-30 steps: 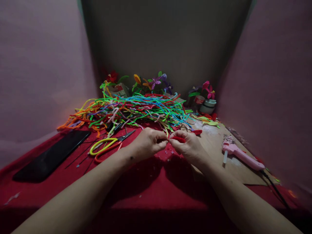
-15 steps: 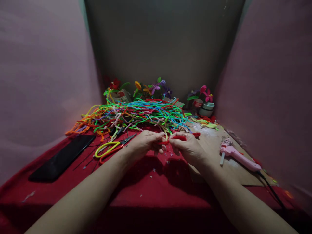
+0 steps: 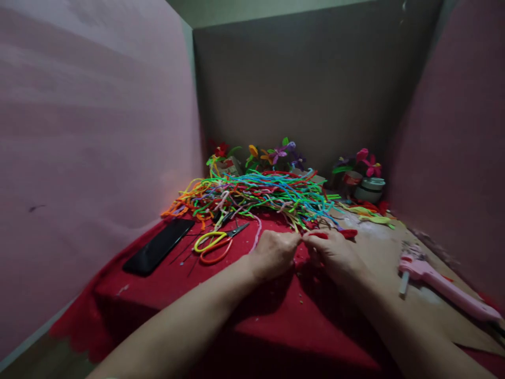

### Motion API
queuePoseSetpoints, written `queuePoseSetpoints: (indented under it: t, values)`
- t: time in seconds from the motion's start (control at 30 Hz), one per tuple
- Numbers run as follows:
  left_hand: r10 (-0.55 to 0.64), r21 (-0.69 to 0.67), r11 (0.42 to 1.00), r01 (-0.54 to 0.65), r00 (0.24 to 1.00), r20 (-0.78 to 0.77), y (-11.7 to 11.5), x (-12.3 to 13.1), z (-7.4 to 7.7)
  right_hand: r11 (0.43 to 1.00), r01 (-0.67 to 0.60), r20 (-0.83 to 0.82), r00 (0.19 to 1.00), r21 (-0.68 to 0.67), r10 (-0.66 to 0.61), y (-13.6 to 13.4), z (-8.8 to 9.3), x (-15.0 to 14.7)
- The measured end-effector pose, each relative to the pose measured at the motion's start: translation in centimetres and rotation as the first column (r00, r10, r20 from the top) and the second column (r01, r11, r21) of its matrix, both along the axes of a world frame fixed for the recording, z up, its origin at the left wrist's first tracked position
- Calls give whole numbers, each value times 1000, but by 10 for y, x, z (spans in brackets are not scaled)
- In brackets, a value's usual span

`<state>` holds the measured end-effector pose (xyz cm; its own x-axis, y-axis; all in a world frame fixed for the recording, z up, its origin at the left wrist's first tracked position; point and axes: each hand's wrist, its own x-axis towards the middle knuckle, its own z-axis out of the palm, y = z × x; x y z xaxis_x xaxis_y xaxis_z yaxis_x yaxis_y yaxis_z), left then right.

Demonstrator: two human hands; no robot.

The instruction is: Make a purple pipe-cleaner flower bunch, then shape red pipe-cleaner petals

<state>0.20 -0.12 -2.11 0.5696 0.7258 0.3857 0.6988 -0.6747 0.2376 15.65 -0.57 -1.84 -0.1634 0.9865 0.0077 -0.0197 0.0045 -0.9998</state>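
Observation:
My left hand (image 3: 276,253) is closed in a fist, back upward, its fingertips meeting those of my right hand. My right hand (image 3: 335,255) pinches a red pipe cleaner (image 3: 322,235), a fuzzy loop of which shows above the fingers. Its stretch between the two hands is mostly hidden by the fingers. A flat red fuzzy piece (image 3: 349,233) pokes out beyond my right hand; whether it joins the held one I cannot tell. Left of my left hand lie scissors (image 3: 215,247) with yellow and orange handles, and a pink pipe cleaner (image 3: 258,231) runs behind it.
A heap of coloured pipe cleaners (image 3: 256,192) spreads behind my hands on the red cloth (image 3: 165,292). A black phone (image 3: 160,247) lies left. At right, a pink glue gun (image 3: 445,284) rests on cardboard (image 3: 379,252). Fuzzy flowers (image 3: 278,152) and a jar (image 3: 370,189) stand behind.
The view has swung left and tilted, so everything sits further right. My left hand has turned over from fingers showing to a closed fist, knuckles up. The right hand keeps its pinch.

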Motion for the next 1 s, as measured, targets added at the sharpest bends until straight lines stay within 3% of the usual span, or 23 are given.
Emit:
queuePoseSetpoints:
  t: [0.07, 0.1, 0.2, 0.27, 0.33, 0.37, 0.43, 0.57, 0.7, 0.77, 0.9, 1.0]
  values:
    - [48, 55, 997, -45, 998, -45, -1, 3, -4, 999, -26, -67, 997, -36, 24, 5, -8, 1]
    - [62, 27, 998, -62, 998, 4, -2, 3, -4, 1000, -11, -67, 998, -20, 9, 6, -11, 2]
    - [86, -255, 967, -5, 948, 307, -3, 3, 1, 996, 14, -14, 1000, 85, -13, 9, -15, 2]
    - [131, -475, 868, 142, 859, 495, -2, 3, 3, 992, 1, -28, 1000, 125, 3, 8, -14, 2]
    - [186, -592, 755, 282, 774, 606, 0, 3, 4, 990, 6, -41, 999, 144, 0, 7, -13, 2]
    - [201, -610, 721, 329, 743, 638, 1, 3, 3, 987, 23, -32, 999, 162, -18, 7, -12, 1]
    - [201, -601, 711, 366, 713, 672, 4, 4, 2, 973, 80, 5, 997, 219, -83, 6, -11, 2]
    - [189, -534, 786, 312, 700, 688, 7, 5, 2, 951, 156, 65, 982, 268, -179, 6, -9, 1]
    - [147, -472, 830, 297, 700, 699, 6, 1, 4, 974, 80, 53, 994, 212, -93, 4, -8, 0]
    - [150, -492, 803, 336, 685, 713, 7, -1, 5, 971, 84, 64, 993, 225, -101, 4, -9, -1]
    - [292, -614, 674, 412, 614, 733, 7, 0, 2, 947, 167, 42, 982, 275, -185, 6, -12, -2]
    - [322, -601, 677, 425, 564, 761, 7, 4, 1, 962, 192, -79, 981, 192, -180, 8, -16, -5]
